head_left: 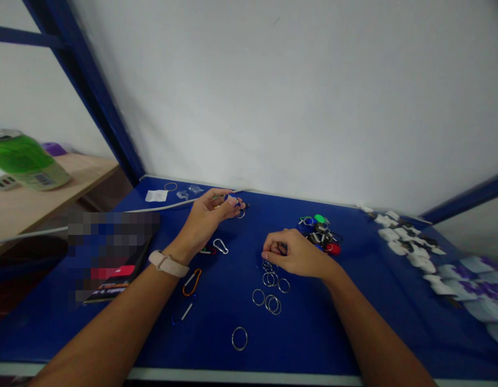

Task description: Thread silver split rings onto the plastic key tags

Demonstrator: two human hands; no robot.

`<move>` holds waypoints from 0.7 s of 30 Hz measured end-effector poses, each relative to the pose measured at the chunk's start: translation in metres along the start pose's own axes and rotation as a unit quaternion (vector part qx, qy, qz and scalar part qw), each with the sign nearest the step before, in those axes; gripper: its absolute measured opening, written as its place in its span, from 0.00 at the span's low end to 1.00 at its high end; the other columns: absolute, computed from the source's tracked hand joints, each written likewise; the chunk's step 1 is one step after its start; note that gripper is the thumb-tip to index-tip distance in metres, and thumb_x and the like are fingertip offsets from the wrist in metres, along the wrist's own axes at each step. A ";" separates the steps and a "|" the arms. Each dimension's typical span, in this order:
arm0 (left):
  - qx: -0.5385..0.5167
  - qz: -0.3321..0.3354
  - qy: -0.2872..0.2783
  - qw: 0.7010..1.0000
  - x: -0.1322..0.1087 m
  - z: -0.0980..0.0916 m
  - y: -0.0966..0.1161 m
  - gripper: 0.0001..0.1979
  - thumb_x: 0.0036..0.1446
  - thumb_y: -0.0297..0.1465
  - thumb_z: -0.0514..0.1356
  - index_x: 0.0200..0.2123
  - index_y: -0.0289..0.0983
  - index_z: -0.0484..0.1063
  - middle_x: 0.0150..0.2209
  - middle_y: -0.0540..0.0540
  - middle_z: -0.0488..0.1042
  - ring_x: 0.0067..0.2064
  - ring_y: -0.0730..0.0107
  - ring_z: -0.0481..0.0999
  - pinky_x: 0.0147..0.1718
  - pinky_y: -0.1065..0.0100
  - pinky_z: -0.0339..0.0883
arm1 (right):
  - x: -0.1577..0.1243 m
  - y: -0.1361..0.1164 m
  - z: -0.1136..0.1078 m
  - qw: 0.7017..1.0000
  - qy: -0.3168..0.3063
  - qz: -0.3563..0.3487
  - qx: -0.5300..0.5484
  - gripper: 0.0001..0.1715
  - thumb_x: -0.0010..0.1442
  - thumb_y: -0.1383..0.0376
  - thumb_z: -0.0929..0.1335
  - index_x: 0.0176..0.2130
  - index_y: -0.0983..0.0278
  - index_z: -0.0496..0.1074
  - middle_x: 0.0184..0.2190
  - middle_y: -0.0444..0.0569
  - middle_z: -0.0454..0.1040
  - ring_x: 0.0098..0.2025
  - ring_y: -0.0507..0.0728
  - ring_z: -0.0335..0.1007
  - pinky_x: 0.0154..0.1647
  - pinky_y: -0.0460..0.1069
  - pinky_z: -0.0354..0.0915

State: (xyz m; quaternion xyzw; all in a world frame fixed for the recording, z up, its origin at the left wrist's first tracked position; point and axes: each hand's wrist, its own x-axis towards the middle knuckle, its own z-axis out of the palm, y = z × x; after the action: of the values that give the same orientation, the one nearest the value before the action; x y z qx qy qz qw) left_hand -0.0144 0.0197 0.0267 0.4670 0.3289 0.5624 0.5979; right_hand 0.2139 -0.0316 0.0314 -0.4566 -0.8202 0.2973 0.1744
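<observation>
My left hand [214, 212] is closed on a small blue keychain [231, 199], with a metal ring [241, 213] hanging at its end. Fingers cover much of the keychain. My right hand [293, 250] has its fingertips pinched together at the top of a group of metal split rings [270, 279]; whether a ring is between them is hidden. A lone split ring [239, 338] lies nearer the table's front edge. Below my left hand are a silver carabiner [220, 246], an orange carabiner [192, 282] and a blue carabiner [185, 310], with a red one partly behind the wrist.
A pile of coloured keychains [320, 231] lies right of my right hand on the blue table [313, 333]. White and dark packets [410, 239] line the right side. At left are a partly blurred dark package [115, 269], a cable [164, 207] and a green can [29, 161].
</observation>
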 end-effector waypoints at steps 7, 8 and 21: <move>0.059 -0.015 -0.029 0.998 0.000 -0.002 -0.003 0.15 0.54 0.36 0.69 0.43 0.36 0.76 0.37 0.43 0.80 0.36 0.65 0.80 0.36 0.64 0.75 | -0.006 -0.006 -0.003 0.995 -0.093 -0.017 -0.023 0.06 0.53 0.64 0.75 0.34 0.60 0.77 0.20 0.35 0.65 0.22 0.47 0.63 0.29 0.46 0.58; 0.065 -0.017 -0.030 0.997 0.000 -0.003 -0.003 0.15 0.55 0.36 0.68 0.44 0.36 0.77 0.37 0.43 0.80 0.35 0.67 0.80 0.34 0.65 0.74 | -0.006 -0.007 -0.004 0.995 -0.100 -0.012 -0.029 0.08 0.52 0.64 0.76 0.35 0.60 0.77 0.20 0.35 0.66 0.22 0.47 0.63 0.30 0.46 0.58; 0.093 -0.046 -0.076 0.992 -0.001 -0.002 -0.003 0.17 0.60 0.34 0.64 0.51 0.34 0.73 0.37 0.43 0.78 0.31 0.72 0.77 0.29 0.70 0.72 | -0.003 -0.006 -0.007 0.988 -0.148 0.010 -0.039 0.09 0.55 0.61 0.75 0.35 0.63 0.76 0.22 0.37 0.66 0.25 0.48 0.62 0.38 0.47 0.58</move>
State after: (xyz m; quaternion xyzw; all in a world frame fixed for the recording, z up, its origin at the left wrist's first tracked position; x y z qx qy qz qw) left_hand -0.0155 0.0190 0.0234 0.5464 0.3545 0.4640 0.6004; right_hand 0.2154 -0.0346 0.0402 -0.4224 -0.8432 0.3312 0.0301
